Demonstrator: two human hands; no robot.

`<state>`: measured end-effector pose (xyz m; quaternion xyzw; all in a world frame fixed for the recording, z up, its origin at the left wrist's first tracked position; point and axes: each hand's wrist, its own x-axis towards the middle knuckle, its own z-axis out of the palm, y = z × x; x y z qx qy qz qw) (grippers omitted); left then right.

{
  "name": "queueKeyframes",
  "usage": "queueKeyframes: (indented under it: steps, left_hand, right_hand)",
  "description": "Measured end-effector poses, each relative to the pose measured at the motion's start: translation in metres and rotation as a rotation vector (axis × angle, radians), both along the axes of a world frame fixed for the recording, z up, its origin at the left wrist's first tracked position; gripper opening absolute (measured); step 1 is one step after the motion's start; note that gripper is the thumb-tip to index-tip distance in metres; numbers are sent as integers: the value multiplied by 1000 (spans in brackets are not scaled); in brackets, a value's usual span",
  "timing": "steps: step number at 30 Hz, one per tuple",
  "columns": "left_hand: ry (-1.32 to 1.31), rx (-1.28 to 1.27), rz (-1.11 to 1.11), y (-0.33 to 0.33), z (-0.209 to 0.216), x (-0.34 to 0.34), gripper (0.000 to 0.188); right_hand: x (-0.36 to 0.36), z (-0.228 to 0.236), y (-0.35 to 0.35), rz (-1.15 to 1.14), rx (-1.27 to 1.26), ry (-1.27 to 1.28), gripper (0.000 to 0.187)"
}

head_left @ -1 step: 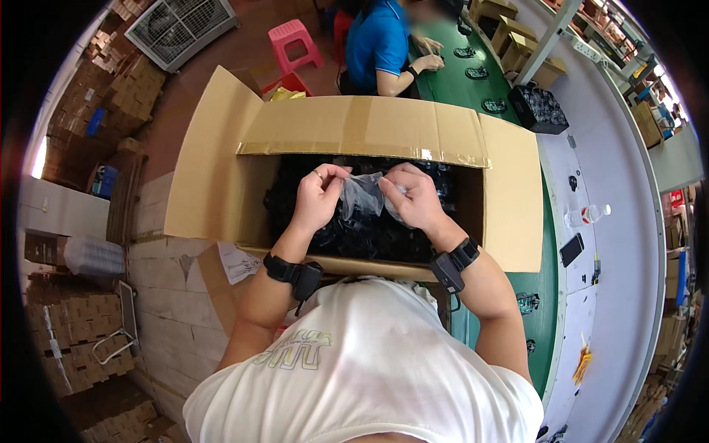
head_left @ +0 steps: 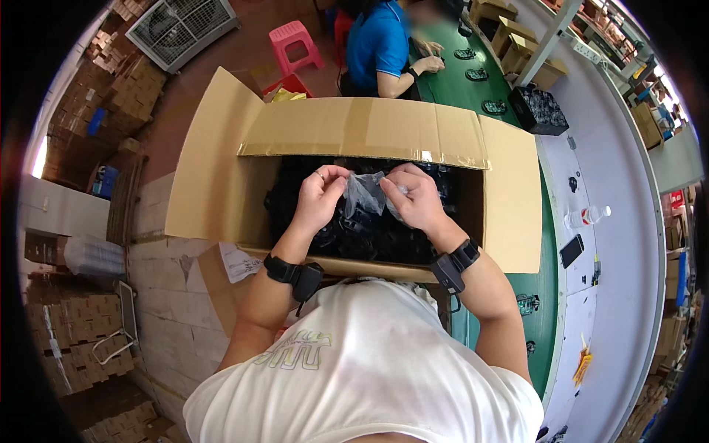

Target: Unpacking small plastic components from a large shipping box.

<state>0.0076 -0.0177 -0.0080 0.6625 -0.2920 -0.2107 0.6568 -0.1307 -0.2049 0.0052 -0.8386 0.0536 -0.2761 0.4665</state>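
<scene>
Over an open cardboard box (head_left: 354, 122), my two hands hold a clear plastic bag (head_left: 363, 196) between them. The fingers of my left hand (head_left: 320, 196) pinch its left edge. At its right side, my right hand (head_left: 415, 196) grips it with thumb and fingers, and part of the bag bunches below that hand. Dark, shiny black pieces (head_left: 347, 240) fill the box beneath; their exact kind I cannot make out. Each of my wrists wears a black strapped device.
A green conveyor belt (head_left: 473, 92) runs along the right, carrying several small dark parts. A person in a blue shirt (head_left: 377, 48) sits beside it. On the white ledge lie a bottle (head_left: 587, 215) and a phone (head_left: 571, 251). Stacked cartons (head_left: 88, 325) stand at left.
</scene>
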Motion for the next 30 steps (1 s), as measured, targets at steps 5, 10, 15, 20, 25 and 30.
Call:
queueKeyframes:
  steps: [5, 10, 15, 20, 25, 30]
  left_hand:
    - [45, 179, -128, 0, 1, -6, 26]
    - [-138, 238, -50, 9, 9, -2, 35]
    - [-271, 291, -125, 18, 13, 2, 41]
    - [91, 242, -287, 23, 10, 5, 33]
    - [-28, 187, -251, 25, 11, 6, 21]
    - [-177, 283, -279, 28, 12, 10, 17]
  right_hand:
    - [-1, 2, -4, -20, -72, 14, 10]
    - [0, 0, -10, -80, -98, 5, 12]
    - [-2, 10, -8, -124, -116, 45, 11]
    - [0, 0, -11, -101, -91, 18, 11]
    - [-2, 4, -13, -99, -117, 85, 11]
    - [-4, 8, -12, -7, -129, 51, 10]
